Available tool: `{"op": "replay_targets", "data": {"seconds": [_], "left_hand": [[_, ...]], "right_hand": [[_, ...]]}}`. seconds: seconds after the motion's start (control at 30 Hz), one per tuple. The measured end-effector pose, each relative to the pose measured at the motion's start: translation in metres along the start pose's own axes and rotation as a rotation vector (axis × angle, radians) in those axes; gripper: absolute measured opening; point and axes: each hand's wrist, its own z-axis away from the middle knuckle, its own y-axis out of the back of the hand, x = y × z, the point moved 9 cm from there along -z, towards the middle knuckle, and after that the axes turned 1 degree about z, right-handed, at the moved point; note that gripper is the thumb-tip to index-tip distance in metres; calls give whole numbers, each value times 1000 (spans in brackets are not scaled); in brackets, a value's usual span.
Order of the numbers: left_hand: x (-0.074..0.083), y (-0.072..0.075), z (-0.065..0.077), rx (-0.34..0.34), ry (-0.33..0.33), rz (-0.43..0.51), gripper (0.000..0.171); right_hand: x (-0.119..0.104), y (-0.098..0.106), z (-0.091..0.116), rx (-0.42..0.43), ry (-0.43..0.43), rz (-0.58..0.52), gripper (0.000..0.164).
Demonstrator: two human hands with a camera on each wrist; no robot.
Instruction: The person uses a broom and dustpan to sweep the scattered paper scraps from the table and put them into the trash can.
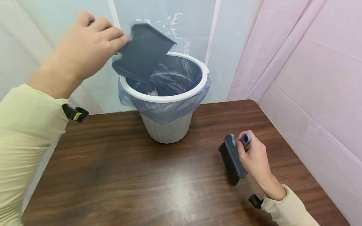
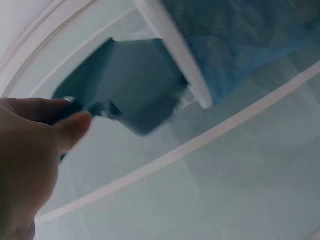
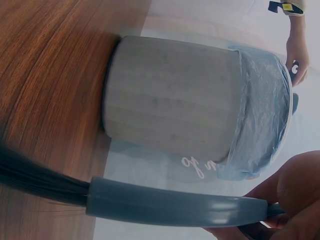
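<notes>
My left hand (image 1: 93, 42) grips a dark grey dustpan (image 1: 145, 47) by its handle, high over the left side of a lined trash bin (image 1: 167, 125). The pan is tipped steeply, its front edge down inside the bin's white rim (image 1: 164, 99). A small pale scrap (image 1: 153, 92) shows in the bin near that edge. In the left wrist view, thumb and fingers pinch the handle beside the pan (image 2: 145, 80). Lower right, my right hand (image 1: 255, 157) holds a small grey hand brush (image 1: 234, 153) by its handle, black bristles (image 1: 228, 163) toward the left, close over the table.
The bin stands toward the back of a dark wooden table (image 1: 127, 182), with a blue plastic bag (image 1: 167, 110) folded over its rim. Pale sheeting (image 1: 240, 47) with a printed deer motif hangs behind, and more closes off the right side.
</notes>
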Motion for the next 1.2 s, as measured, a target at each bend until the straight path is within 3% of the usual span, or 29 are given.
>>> {"op": "replay_targets", "data": {"seconds": [0.1,0.2,0.67,0.83,1.0,1.1,1.2], "left_hand": [[9,1,0,106,-70,-28,33],[8,2,1,138,-62,-12,35],[-6,16,6,121,4,2,38],[-20,23,17,130,120,80,38],[-36,32,35,72,234,125,35],[-50,35,49,49,278,151,38],[-67,35,68,74,292,191,39]], "right_hand": [[0,0,0,-2,4,-4,20],[0,0,0,1,7,0,20],[0,2,-1,3,6,15,20],[0,2,-1,3,4,14,20],[1,2,0,4,5,20,20],[1,2,0,4,3,25,20],[1,2,0,2,-3,23,19]]}}
